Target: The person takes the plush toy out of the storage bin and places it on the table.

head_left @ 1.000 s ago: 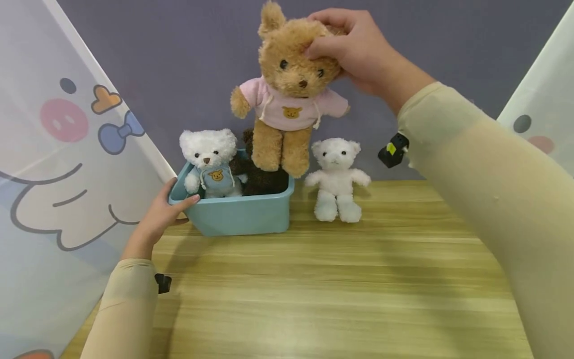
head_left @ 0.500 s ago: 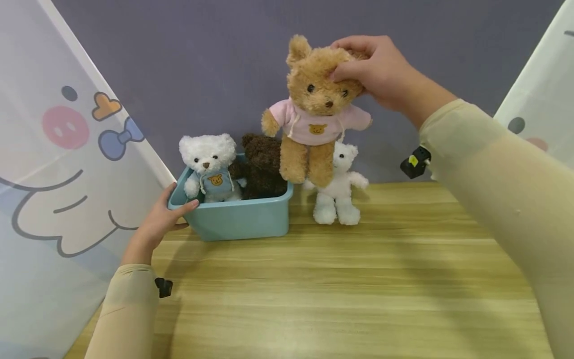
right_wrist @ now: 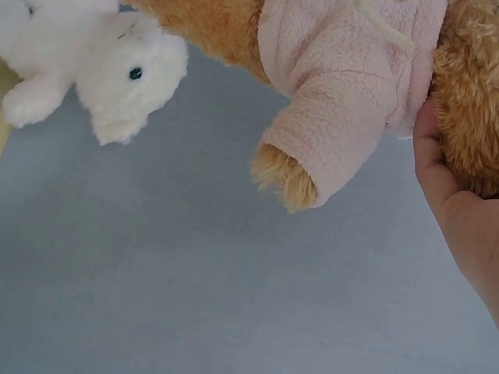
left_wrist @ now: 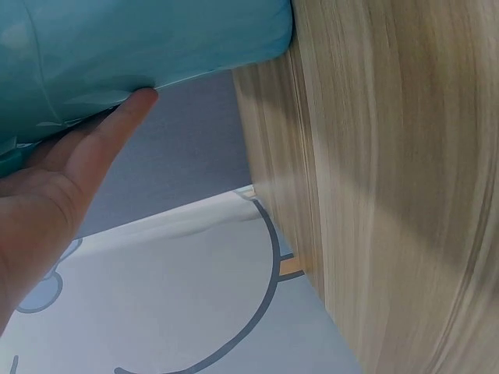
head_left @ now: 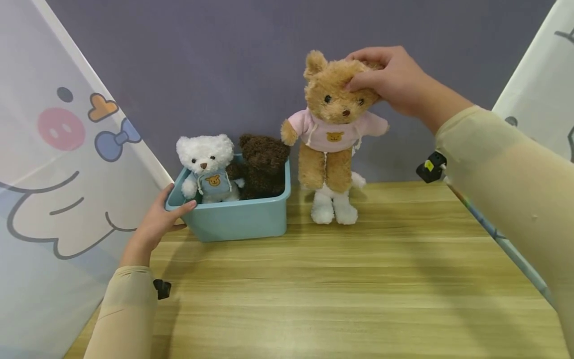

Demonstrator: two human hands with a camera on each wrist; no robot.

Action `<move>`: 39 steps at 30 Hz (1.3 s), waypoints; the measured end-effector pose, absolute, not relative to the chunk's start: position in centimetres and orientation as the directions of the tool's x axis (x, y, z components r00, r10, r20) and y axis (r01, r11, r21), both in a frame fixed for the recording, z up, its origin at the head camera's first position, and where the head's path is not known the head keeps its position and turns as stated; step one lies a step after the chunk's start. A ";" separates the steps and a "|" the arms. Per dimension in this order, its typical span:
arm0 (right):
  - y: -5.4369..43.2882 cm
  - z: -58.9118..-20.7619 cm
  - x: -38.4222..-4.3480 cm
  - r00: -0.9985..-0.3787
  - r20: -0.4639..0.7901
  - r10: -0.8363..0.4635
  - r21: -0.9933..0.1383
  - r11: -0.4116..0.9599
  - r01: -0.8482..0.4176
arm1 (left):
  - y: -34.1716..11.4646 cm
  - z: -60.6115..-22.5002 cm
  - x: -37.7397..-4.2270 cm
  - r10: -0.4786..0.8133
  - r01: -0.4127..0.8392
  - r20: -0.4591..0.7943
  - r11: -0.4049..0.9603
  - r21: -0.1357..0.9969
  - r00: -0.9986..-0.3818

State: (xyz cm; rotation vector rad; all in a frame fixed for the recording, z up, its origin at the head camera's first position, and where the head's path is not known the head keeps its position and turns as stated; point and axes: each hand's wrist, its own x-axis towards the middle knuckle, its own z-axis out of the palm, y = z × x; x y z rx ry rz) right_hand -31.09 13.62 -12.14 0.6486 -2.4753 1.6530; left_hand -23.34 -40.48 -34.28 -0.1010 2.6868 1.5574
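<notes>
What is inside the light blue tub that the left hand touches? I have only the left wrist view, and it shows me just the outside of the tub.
Observer: A white teddy bear in a blue top and a dark brown teddy bear are inside the tub.
Operator: Thank you. Is anything being held on the right side, please?
Observer: Yes, the right hand holds a light brown teddy bear in a pink top by the head.
Operator: And is there one more toy outside the tub?
Observer: Yes, a second white teddy bear; in the head view, it is mostly hidden behind the light brown one.
</notes>
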 end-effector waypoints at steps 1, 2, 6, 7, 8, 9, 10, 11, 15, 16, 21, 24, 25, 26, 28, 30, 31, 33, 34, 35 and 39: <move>13.8 -12.2 -31.1 -0.907 0.305 -0.290 -0.857 0.333 -0.394 | -40.5 -34.2 -23.4 -0.039 -0.075 -0.064 0.495 0.865 -0.997; 14.0 -12.3 -31.2 -0.910 0.300 -0.287 -0.856 0.339 -0.390 | -40.6 -34.2 -23.4 -0.038 -0.075 -0.065 0.497 0.864 -0.997; 14.9 -12.7 -31.5 -0.920 0.286 -0.269 -0.848 0.375 -0.374 | -40.7 -33.9 -23.5 -0.041 -0.075 -0.063 0.504 0.861 -0.997; 15.2 -12.8 -31.5 -0.922 0.282 -0.266 -0.846 0.383 -0.370 | -40.8 -33.8 -23.5 -0.042 -0.074 -0.061 0.505 0.860 -0.997; 15.4 -12.9 -31.6 -0.924 0.278 -0.264 -0.843 0.393 -0.367 | -40.8 -33.9 -23.5 -0.043 -0.073 -0.060 0.506 0.859 -0.997; 15.7 -13.1 -31.7 -0.926 0.273 -0.261 -0.839 0.405 -0.362 | -40.8 -33.9 -23.5 -0.046 -0.075 -0.060 0.505 0.860 -0.997; 16.0 -13.2 -31.7 -0.928 0.267 -0.259 -0.836 0.416 -0.357 | -40.8 -33.9 -23.5 -0.045 -0.075 -0.061 0.503 0.861 -0.997; 16.3 -13.4 -31.7 -0.931 0.262 -0.256 -0.829 0.434 -0.353 | -40.8 -34.0 -23.5 -0.047 -0.077 -0.061 0.504 0.860 -0.997; 17.9 -14.1 -31.8 -0.944 0.229 -0.237 -0.812 0.489 -0.320 | -40.8 -34.1 -23.4 -0.047 -0.080 -0.066 0.507 0.858 -0.997; 18.4 -14.3 -31.8 -0.947 0.224 -0.230 -0.805 0.503 -0.313 | -40.8 -34.1 -23.4 -0.045 -0.079 -0.065 0.507 0.858 -0.997; 20.7 -15.1 -31.9 -0.956 0.206 -0.211 -0.783 0.550 -0.290 | -40.8 -34.0 -23.4 -0.039 -0.070 -0.058 0.508 0.859 -0.998; 22.0 -15.5 -32.1 -0.960 0.194 -0.203 -0.758 0.590 -0.278 | -40.8 -33.9 -23.3 -0.039 -0.070 -0.058 0.505 0.860 -0.998; 22.4 -15.7 -32.1 -0.962 0.187 -0.200 -0.749 0.604 -0.272 | -40.8 -33.9 -23.3 -0.039 -0.070 -0.058 0.506 0.859 -0.998; 22.8 -15.9 -32.2 -0.964 0.180 -0.196 -0.738 0.621 -0.264 | -40.8 -33.9 -23.2 -0.040 -0.069 -0.057 0.506 0.860 -0.998; 23.5 -16.4 -32.3 -0.969 0.165 -0.186 -0.718 0.651 -0.247 | -40.7 -33.9 -23.2 -0.040 -0.068 -0.055 0.506 0.860 -0.998; 24.2 -17.0 -32.4 -0.972 0.145 -0.183 -0.715 0.660 -0.231 | -40.8 -34.0 -23.2 -0.040 -0.068 -0.056 0.508 0.859 -0.998; 24.6 -17.3 -32.5 -0.974 0.136 -0.181 -0.713 0.665 -0.223 | -40.8 -34.0 -23.2 -0.040 -0.068 -0.056 0.509 0.858 -0.998; 25.2 -17.9 -32.5 -0.976 0.122 -0.179 -0.711 0.670 -0.212 | -40.8 -34.1 -23.4 -0.039 -0.067 -0.055 0.511 0.857 -0.998; 25.5 -18.1 -32.6 -0.977 0.118 -0.179 -0.709 0.674 -0.209 | -40.8 -34.1 -23.5 -0.039 -0.066 -0.054 0.514 0.855 -0.998; 25.8 -18.3 -32.7 -0.977 0.112 -0.179 -0.709 0.675 -0.205 | -40.8 -34.2 -23.6 -0.038 -0.066 -0.054 0.515 0.855 -0.998; 27.2 -19.2 -33.0 -0.981 0.101 -0.168 -0.699 0.689 -0.190 | -40.7 -34.2 -23.9 -0.036 -0.062 -0.050 0.513 0.856 -0.998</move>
